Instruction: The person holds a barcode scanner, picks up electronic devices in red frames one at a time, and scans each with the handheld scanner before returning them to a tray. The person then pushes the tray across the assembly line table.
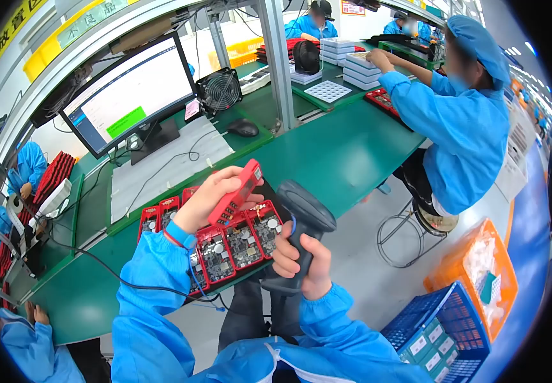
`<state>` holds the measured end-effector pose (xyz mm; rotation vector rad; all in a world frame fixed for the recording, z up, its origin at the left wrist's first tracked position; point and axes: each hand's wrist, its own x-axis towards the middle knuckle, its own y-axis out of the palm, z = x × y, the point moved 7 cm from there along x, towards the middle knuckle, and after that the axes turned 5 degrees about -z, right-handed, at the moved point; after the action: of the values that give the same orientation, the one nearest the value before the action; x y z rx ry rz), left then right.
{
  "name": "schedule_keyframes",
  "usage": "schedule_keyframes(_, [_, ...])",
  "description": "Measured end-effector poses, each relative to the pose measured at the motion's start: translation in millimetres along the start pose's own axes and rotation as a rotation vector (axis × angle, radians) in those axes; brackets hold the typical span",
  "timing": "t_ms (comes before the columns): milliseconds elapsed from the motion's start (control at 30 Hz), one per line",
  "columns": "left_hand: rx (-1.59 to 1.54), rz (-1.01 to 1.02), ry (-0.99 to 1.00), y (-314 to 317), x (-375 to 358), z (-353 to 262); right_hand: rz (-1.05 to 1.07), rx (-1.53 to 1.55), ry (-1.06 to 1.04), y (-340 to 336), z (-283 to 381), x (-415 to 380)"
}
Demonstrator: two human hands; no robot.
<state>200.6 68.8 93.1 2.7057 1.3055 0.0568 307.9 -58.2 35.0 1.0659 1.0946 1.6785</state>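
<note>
My left hand [207,199] is closed around a red plastic device housing [242,186], tilted upright, with a small white label near its top end. In my right hand [302,263] is a dark grey barcode scanner [308,214], gripped by its handle, its head level with the housing and a short way to the right of it. Below my left hand, on a dark tray at the bench edge, lie several open red housings [242,246] with circuit boards inside. My left forearm covers part of this row.
A monitor [129,96], a mouse [242,127] and a small fan [219,90] stand behind the green bench [333,150]. A black cable [106,271] crosses my left sleeve. A co-worker [454,127] sits at right. Orange [504,281] and blue crates [464,306] stand on the floor.
</note>
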Motion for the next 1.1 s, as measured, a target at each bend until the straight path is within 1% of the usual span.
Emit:
schedule_keyframes(33, [-0.025,0.015,0.017,0.9,-4.9,-0.7,-0.009,-0.008,0.023,3.0,-4.2,3.6])
schedule_keyframes(133, [-0.021,0.007,0.025,0.5,-15.2,-3.3,0.099,0.045,0.056,8.8,-16.0,12.1])
schedule_keyframes(167, [-0.012,0.009,0.030,0.9,-16.9,-4.1,0.038,0.028,0.037,8.8,-17.6,13.5])
schedule_keyframes(267, [-0.040,-0.004,0.025,-3.4,-18.6,-3.3,0.001,0.059,0.022,5.0,-19.6,15.6])
schedule_keyframes(333, [-0.091,-0.003,0.002,-4.7,-19.7,-3.4,0.020,0.051,0.037,4.4,-19.6,16.1])
schedule_keyframes(433, [-0.132,0.053,0.031,-0.4,-22.0,-2.8,0.026,0.002,0.047,6.6,-18.3,15.6])
schedule_keyframes(467, [-0.129,0.021,0.041,-4.5,-18.7,0.0,0.025,-0.020,0.051,8.0,-18.4,15.1])
schedule_keyframes(533, [-0.125,-0.047,0.066,-14.4,-10.0,8.4,-0.052,-0.162,-0.064,17.8,-16.0,7.9])
schedule_keyframes(567, [-0.111,-0.228,0.047,-26.5,-8.6,13.3,-0.086,-0.233,-0.122,22.4,-14.9,4.4])
schedule_keyframes(633, [-0.085,-0.589,0.010,-42.8,-12.0,20.4,-0.083,-0.766,-0.134,24.4,-11.5,-5.4])
schedule_keyframes(667, [-0.139,-0.640,0.025,-41.8,-13.3,20.3,-0.082,-1.030,-0.138,23.0,-11.3,-10.0])
schedule_keyframes(700, [-0.193,-0.689,0.035,-39.1,-16.6,20.1,-0.102,-1.296,-0.303,21.6,-7.3,-10.5])
schedule_keyframes(733, [-0.245,-0.736,0.045,-35.3,-19.5,19.0,-0.112,-1.407,-0.317,24.1,-8.8,-10.1])
schedule_keyframes(800, [-0.285,-0.717,0.091,-23.4,-20.1,15.3,-0.133,-1.628,-0.346,35.0,-10.2,-9.0])
schedule_keyframes(833, [-0.308,-0.705,0.101,-19.8,-20.2,15.3,-0.143,-1.626,-0.392,41.2,-10.0,-8.1])
schedule_keyframes(900, [-0.368,-0.697,0.147,-6.8,-24.3,10.0,-0.175,-1.662,-0.405,35.6,-12.3,-6.3])
schedule_keyframes(1033, [-0.343,-0.757,0.149,-3.4,-28.8,10.0,-0.222,-1.688,-0.428,33.5,-11.7,-5.1])
schedule_keyframes(1100, [-0.327,-0.782,0.140,-2.9,-27.4,8.9,-0.235,-1.695,-0.406,35.8,-9.7,-5.9])
